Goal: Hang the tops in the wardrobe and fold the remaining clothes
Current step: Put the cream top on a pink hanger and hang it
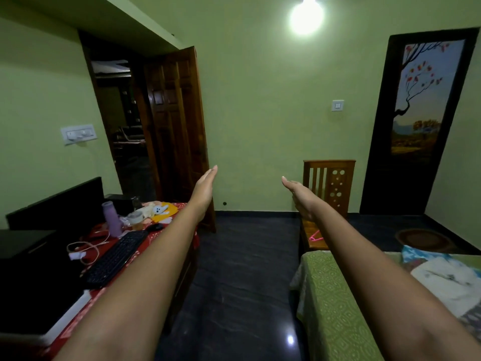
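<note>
Both my arms reach straight out in front of me at chest height. My left hand (pixel 204 187) is flat with straight fingers and holds nothing. My right hand (pixel 299 195) is also flat, palm turned inward, and holds nothing. A pile of clothes (pixel 447 277), white and light blue, lies on the bed (pixel 335 308) with the green patterned cover at the lower right. A pink hanger (pixel 316 237) rests on the seat of the wooden chair (pixel 329 183) beyond the bed. No wardrobe is visible.
A desk with a red cloth (pixel 156 238) at the left carries a keyboard (pixel 117 256), a purple bottle (pixel 112 217), cables and a soft toy. A wooden door (pixel 177 131) stands open behind it. A dark door with a tree picture (pixel 419 113) is at the right. Dark floor (pixel 247 269) lies between desk and bed.
</note>
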`<state>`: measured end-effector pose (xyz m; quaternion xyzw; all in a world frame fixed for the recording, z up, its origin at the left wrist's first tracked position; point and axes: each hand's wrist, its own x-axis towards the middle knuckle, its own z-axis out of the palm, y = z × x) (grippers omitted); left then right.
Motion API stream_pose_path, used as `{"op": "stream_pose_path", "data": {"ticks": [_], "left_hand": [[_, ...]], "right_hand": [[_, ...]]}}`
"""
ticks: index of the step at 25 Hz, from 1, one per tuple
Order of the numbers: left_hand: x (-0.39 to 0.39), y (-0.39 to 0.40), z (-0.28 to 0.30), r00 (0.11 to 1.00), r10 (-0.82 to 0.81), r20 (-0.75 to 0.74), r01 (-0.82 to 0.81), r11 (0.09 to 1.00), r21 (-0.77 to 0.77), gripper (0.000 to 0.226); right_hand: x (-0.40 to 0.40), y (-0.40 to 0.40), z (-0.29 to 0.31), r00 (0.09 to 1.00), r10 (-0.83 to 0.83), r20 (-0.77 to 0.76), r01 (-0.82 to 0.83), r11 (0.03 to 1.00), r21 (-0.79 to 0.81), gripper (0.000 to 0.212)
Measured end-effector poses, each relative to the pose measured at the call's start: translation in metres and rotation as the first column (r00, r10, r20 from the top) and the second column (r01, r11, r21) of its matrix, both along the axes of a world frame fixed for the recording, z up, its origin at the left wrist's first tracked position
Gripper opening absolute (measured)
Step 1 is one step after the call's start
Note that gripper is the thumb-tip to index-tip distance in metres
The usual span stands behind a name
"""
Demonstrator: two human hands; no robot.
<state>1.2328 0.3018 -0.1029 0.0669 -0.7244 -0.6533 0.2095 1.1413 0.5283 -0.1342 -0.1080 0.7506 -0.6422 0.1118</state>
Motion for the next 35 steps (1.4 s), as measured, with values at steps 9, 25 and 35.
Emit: {"op": "stream_pose_path", "data": {"ticks": [9,25,35], "left_hand": [[-0.252,-0.044,0.007,0.999,-0.025,-0.044,0.024,0.999,-0.03,0.062],[-0.716,0.061,0.004,0.86,-0.51,0.007,0.51,0.86,-0.001,0.06],[-0.766,0.28,0.017,0.246,-0.969,0.007,0.969,0.246,-0.021,0.052]], "right_hand": [[-0.267,-0.039,0.017,0.998,-0.008,-0.055,0.011,0.999,0.051,0.076],[-0.576,0.098,0.015,0.85,-0.521,-0.079,0.515,0.853,-0.086,0.085],[-0.468,0.215,0.004,0.209,-0.977,0.034,0.975,0.205,-0.085,0.073]]}}
